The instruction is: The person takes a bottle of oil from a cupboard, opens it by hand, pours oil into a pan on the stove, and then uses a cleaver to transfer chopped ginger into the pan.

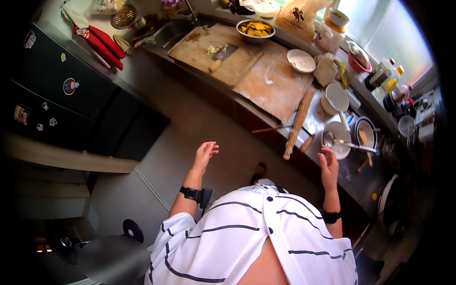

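My left hand (206, 152) is raised over the floor, fingers apart, with nothing in it. Near the counter edge my right hand (328, 164) is also empty, its fingers slightly bent, just below a white bowl (342, 152) with a metal ladle (329, 139); whether it touches the bowl I cannot tell. A wooden rolling pin (300, 123) lies across the counter edge, beside a floury board (274, 82). On the left cutting board (199, 46) lies a cleaver (225, 53) next to chopped pale green pieces (214, 50). Behind stands a metal bowl of yellow-orange slices (255, 29).
A plate of flour (301, 61) and a white saucepan (335, 98) stand by the windowsill, where several bottles stand. A wok (388, 199) is at the right. The dark fridge (71, 85) stands at the left, and a round seat (114, 258) at the lower left.
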Demonstrator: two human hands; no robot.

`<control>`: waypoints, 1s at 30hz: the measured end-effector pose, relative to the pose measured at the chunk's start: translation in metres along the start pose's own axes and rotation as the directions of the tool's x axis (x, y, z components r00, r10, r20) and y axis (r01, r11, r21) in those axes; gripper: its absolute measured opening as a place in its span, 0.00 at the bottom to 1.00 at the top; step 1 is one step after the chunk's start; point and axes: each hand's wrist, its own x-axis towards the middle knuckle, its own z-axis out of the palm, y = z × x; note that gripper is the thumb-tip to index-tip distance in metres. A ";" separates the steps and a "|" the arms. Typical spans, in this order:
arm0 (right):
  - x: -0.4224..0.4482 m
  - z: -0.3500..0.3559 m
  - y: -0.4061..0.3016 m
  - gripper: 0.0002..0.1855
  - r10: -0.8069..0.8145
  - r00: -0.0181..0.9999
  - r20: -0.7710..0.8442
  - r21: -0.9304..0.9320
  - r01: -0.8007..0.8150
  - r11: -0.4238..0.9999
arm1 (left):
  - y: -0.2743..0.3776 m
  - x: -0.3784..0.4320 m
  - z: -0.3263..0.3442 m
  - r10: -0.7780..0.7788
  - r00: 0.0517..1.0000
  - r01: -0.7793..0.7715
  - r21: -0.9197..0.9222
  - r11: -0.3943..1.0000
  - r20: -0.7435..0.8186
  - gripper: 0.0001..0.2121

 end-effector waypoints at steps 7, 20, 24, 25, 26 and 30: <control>0.105 0.087 0.001 0.13 0.119 0.977 0.176 0.034 -0.127 0.991 | 0.080 0.090 -0.002 0.092 0.995 -0.088 0.105 0.991 -0.034 0.12; 0.242 0.241 -0.029 0.15 0.239 0.866 0.439 -0.088 -0.223 0.971 | 0.156 0.347 -0.035 0.450 0.892 -0.449 0.190 0.873 0.039 0.11; 0.305 0.335 -0.016 0.18 0.161 0.902 0.401 -0.076 -0.143 0.987 | 0.175 0.444 -0.042 0.473 0.879 -0.462 0.357 0.812 0.063 0.15; 0.323 0.362 -0.012 0.21 0.175 0.909 0.379 -0.109 -0.144 0.984 | 0.179 0.461 -0.042 0.468 0.880 -0.463 0.347 0.816 0.075 0.15; 0.341 0.389 -0.008 0.23 0.197 0.921 0.337 -0.142 -0.157 0.977 | 0.183 0.477 -0.040 0.518 0.851 -0.497 0.439 0.749 0.080 0.16; 0.391 0.474 0.001 0.32 0.238 0.961 0.143 -0.219 -0.204 0.954 | 0.195 0.514 -0.037 0.576 0.804 -0.549 0.557 0.623 0.148 0.19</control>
